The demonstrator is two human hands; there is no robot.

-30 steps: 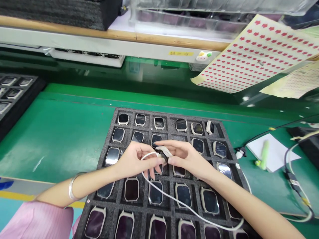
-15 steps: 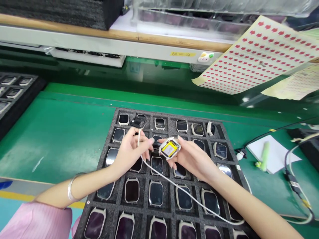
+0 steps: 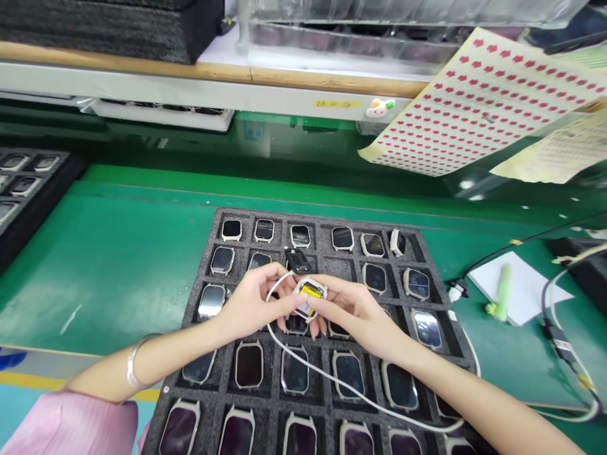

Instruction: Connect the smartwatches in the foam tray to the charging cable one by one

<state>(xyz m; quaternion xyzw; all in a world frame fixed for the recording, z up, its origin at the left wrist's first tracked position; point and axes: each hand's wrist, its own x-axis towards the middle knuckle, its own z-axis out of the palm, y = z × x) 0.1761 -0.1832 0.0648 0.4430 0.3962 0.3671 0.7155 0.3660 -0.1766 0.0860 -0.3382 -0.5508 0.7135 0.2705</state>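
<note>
Both hands meet over the middle of a foam tray [image 3: 327, 218] and grasp one small watch case [image 3: 309, 295] between them. The left hand [image 3: 251, 304] pinches the case at its left edge with thumb and fingertips. The right hand [image 3: 361, 311] closes on it from the right, thumb on top and fingers curled beneath. The case is held clear of the tray with its open back up, showing a yellow part inside.

A white cable [image 3: 332, 379] rises in a loop over the left hand's fingers to the case, then trails under the right forearm and off past the right elbow. Whether its end is plugged into the case cannot be told.

Just beyond the fingertips a small black piece [image 3: 298, 260] lies tilted on the tray. All round the hands the tray's pockets hold rows of watch cases [image 3: 342, 238] with dark screens facing up.

A silver bangle [image 3: 133, 361] sits on the left wrist, above a pink sleeve [image 3: 61, 423]. The tray rests on a green counter [image 3: 118, 253].

Well to the right of the right hand lies a white paper [image 3: 526, 297] with a green pen [image 3: 503, 289] on it. Above it hangs a sheet of red stickers [image 3: 474, 95]. Far to the left of the left hand is a second tray [image 3: 47, 189] of watches.
</note>
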